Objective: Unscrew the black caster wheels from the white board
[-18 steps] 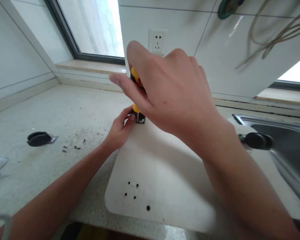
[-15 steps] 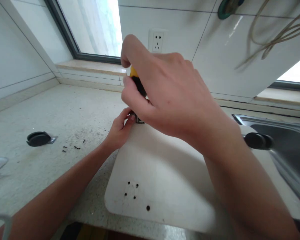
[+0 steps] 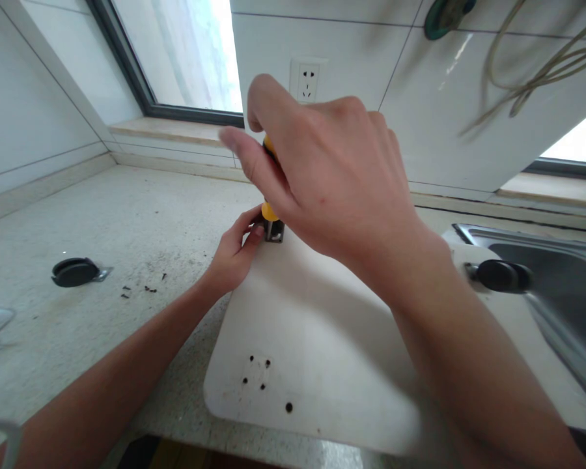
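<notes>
1. Yellow-and-black screwdriver handle point(image 3: 268, 153) is wrapped loosely by the right hand point(image 3: 336, 176), forefinger extended off it; left hand point(image 3: 234, 257) fingers pinch a small metal bracket point(image 3: 274, 230) at the white board's point(image 3: 322, 339) far edge.
2. Risk: the loose grip may let the tip slip onto the left fingers.
3. Half a second ago the forefinger was curled on the handle.

Both forearms are bare to the near edge of the view, with no sleeves, watch, bracelet or gloves showing. The left hand point(image 3: 234, 257) is ringless, its fingernails short and plain. The right hand point(image 3: 332, 176) is also bare, without rings; its outstretched fingertip is blurred.
</notes>
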{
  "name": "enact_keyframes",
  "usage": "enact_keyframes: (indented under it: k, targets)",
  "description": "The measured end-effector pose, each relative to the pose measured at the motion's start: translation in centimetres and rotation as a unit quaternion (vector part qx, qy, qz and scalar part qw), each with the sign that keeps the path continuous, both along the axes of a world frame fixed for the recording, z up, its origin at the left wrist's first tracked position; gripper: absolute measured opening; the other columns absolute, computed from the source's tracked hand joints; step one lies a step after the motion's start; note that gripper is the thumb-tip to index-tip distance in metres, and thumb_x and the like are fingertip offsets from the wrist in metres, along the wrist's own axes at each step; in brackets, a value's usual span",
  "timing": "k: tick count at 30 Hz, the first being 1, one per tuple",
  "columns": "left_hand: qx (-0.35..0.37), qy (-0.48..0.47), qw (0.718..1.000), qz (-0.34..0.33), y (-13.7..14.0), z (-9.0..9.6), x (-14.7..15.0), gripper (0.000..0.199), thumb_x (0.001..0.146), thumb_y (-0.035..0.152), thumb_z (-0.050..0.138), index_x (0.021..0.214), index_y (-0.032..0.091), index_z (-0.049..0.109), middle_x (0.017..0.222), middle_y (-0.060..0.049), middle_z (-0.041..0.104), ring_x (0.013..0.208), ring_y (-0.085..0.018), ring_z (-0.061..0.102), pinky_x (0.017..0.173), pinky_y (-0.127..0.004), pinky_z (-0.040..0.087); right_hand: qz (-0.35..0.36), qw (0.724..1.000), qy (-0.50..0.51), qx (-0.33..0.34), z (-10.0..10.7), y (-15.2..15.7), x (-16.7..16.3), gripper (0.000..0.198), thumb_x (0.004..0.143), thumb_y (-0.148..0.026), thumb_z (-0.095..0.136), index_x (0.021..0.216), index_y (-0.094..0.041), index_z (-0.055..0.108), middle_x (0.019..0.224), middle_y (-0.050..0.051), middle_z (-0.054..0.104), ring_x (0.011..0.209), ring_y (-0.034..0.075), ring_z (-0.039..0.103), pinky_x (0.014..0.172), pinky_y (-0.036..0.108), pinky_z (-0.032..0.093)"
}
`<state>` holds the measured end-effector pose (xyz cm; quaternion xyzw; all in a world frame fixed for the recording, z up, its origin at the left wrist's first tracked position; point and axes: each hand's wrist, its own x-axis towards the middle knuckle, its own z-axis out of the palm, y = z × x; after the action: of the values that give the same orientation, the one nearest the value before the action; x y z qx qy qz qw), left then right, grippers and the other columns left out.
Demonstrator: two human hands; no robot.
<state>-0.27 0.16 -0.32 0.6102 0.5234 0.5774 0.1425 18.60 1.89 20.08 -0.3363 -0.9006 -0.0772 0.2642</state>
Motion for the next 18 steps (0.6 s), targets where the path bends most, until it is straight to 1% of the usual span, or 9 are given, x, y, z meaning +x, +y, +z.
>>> enact_keyframes:
  k: [2, 3, 5, 7, 11, 13, 15, 16, 18]
  targets:
    - [0.004, 0.010, 1.000, 0.002, 0.01, -0.01, -0.07, 0.039, 0.114, 0.038, 0.062, 0.147, 0.021, 0.073, 0.141, -0.010, 0.085, 0.128, -0.031, 0.080, 0.116, -0.050, 0.066, 0.020, 1.000, 0.006, -0.008, 0.05, 0.06, 0.01, 0.048, 0.111, -0.051, 0.034, 0.150, -0.051, 0.061, 0.119, 0.005, 0.081, 0.099, 0.034, 0.075, 0.071, 0.042, 0.046]
    - [0.008, 0.014, 1.000, 0.001, -0.01, 0.00, -0.08, 0.039, 0.114, 0.038, 0.062, 0.147, 0.021, 0.074, 0.139, -0.010, 0.085, 0.126, -0.031, 0.081, 0.114, -0.050, 0.067, 0.025, 1.000, 0.005, -0.008, 0.09, 0.09, 0.00, 0.050, 0.109, -0.051, 0.035, 0.153, -0.052, 0.059, 0.121, 0.004, 0.081, 0.099, 0.034, 0.075, 0.071, 0.043, 0.046]
    - [0.011, 0.014, 1.000, -0.002, -0.06, 0.06, -0.07, 0.039, 0.115, 0.039, 0.062, 0.147, 0.021, 0.074, 0.140, -0.011, 0.085, 0.126, -0.031, 0.081, 0.114, -0.049, 0.067, 0.007, 1.000, 0.001, -0.006, 0.15, 0.17, -0.04, 0.053, 0.108, -0.057, 0.034, 0.154, -0.053, 0.059, 0.119, 0.005, 0.082, 0.099, 0.037, 0.075, 0.071, 0.045, 0.047]
    - [0.004, 0.005, 1.000, -0.002, -0.11, 0.15, 0.00, 0.040, 0.115, 0.040, 0.062, 0.149, 0.021, 0.073, 0.142, -0.011, 0.084, 0.129, -0.032, 0.080, 0.116, -0.050, 0.066, -0.011, 1.000, -0.003, -0.007, 0.21, 0.23, -0.05, 0.055, 0.108, -0.061, 0.031, 0.154, -0.052, 0.060, 0.111, 0.006, 0.082, 0.096, 0.040, 0.074, 0.071, 0.046, 0.048]
    - [-0.003, 0.007, 1.000, -0.001, -0.21, 0.35, 0.17, 0.040, 0.115, 0.042, 0.061, 0.149, 0.022, 0.073, 0.142, -0.011, 0.084, 0.130, -0.032, 0.079, 0.117, -0.051, 0.065, 0.021, 1.000, 0.013, -0.018, 0.25, 0.09, 0.29, 0.059, 0.105, -0.048, 0.043, 0.163, -0.049, 0.054, 0.107, 0.005, 0.082, 0.095, 0.038, 0.076, 0.072, 0.044, 0.049]
    - [0.001, 0.009, 1.000, -0.002, -0.24, 0.42, 0.21, 0.038, 0.116, 0.042, 0.060, 0.146, 0.024, 0.074, 0.142, -0.010, 0.084, 0.129, -0.031, 0.080, 0.117, -0.051, 0.065, 0.017, 1.000, 0.018, -0.005, 0.22, -0.04, 0.52, 0.060, 0.105, -0.053, 0.046, 0.164, -0.046, 0.054, 0.104, 0.005, 0.082, 0.093, 0.038, 0.076, 0.072, 0.043, 0.050]
    - [0.000, 0.004, 1.000, 0.000, -0.25, 0.42, 0.21, 0.036, 0.115, 0.041, 0.061, 0.144, 0.025, 0.075, 0.143, -0.010, 0.084, 0.130, -0.032, 0.080, 0.118, -0.052, 0.065, 0.003, 1.000, 0.017, 0.009, 0.17, -0.11, 0.65, 0.060, 0.107, -0.060, 0.042, 0.163, -0.043, 0.056, 0.101, 0.006, 0.081, 0.090, 0.037, 0.075, 0.071, 0.043, 0.049]
    - [-0.001, 0.003, 1.000, 0.003, -0.25, 0.42, 0.20, 0.036, 0.114, 0.041, 0.062, 0.144, 0.025, 0.075, 0.143, -0.010, 0.084, 0.130, -0.032, 0.080, 0.117, -0.052, 0.065, 0.002, 1.000, 0.017, 0.011, 0.15, -0.12, 0.68, 0.060, 0.108, -0.059, 0.041, 0.163, -0.042, 0.056, 0.102, 0.006, 0.081, 0.088, 0.036, 0.074, 0.071, 0.043, 0.049]
    - [-0.007, 0.007, 1.000, 0.009, -0.26, 0.41, 0.18, 0.036, 0.114, 0.043, 0.062, 0.142, 0.024, 0.075, 0.139, -0.009, 0.085, 0.127, -0.032, 0.080, 0.115, -0.052, 0.066, 0.022, 0.999, 0.022, 0.012, 0.13, -0.13, 0.66, 0.063, 0.105, -0.046, 0.043, 0.166, -0.037, 0.054, 0.110, 0.006, 0.082, 0.084, 0.034, 0.073, 0.070, 0.042, 0.050]
